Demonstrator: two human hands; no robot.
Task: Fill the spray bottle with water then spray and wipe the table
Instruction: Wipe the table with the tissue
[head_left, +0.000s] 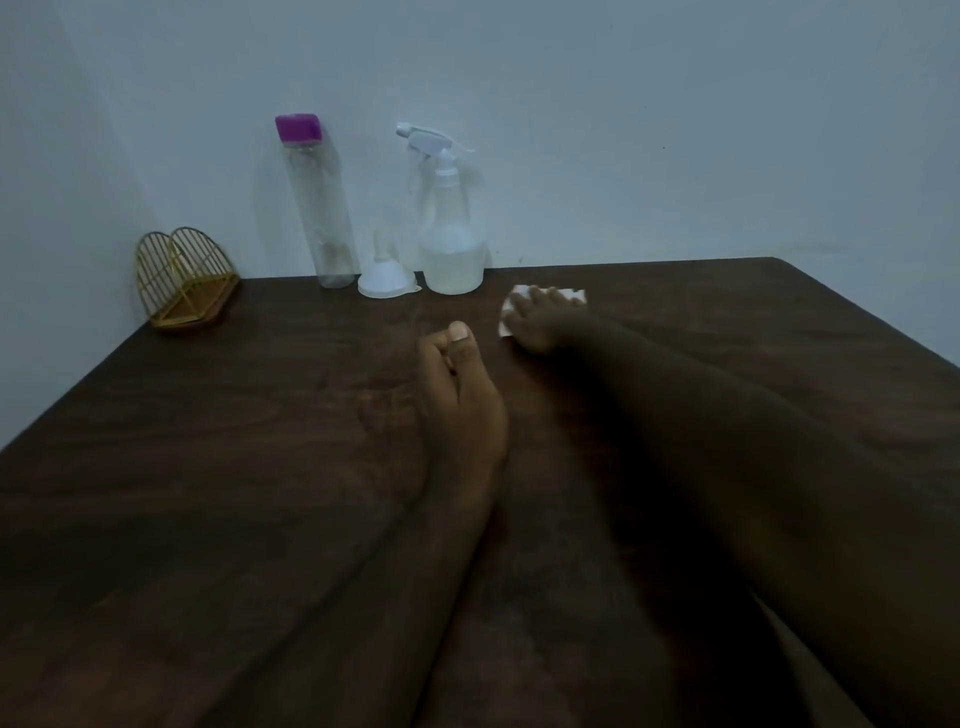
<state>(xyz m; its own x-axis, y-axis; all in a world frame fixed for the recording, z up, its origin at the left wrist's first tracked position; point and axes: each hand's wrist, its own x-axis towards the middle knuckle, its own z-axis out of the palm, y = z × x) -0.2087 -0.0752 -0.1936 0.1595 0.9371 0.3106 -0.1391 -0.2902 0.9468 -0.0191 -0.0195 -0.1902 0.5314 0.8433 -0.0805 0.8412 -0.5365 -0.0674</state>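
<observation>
While the translucent plastic spray bottle with its white trigger head (451, 244) stands upright at the back edge of the dark brown wooden table (208, 441), close against the pale wall (675, 130), water fills its lower part and the nozzle points left. Neither hand touches it.

Just to its right and a little nearer the camera, a white cloth or paper wipe (522, 292) lies flat on the tabletop. The right hand (540, 319) rests on that wipe palm down, fingers spread and laid out straight over it, so that only the wipe's corners and edges show around the hand. Its forearm runs back toward the lower right of the view.

The left hand (460, 384) lies on the bare wood nearer the middle of the table, apart from the bottle. Its fingers are curled into a loose fist with the thumb on top, and nothing shows inside that fist.

Just beside the spray bottle on its left, a small white plastic funnel (387, 280) sits upside down, wide mouth on the table and spout up. Left of the funnel, very close to it, stands 1 tall clear plastic bottle (322, 208) with a purple cap (298, 128); whether it holds any liquid is hard to tell. Farther left, near the table's back left corner, sits a gold wire napkin holder (184, 278) with 2 arched sides.
</observation>
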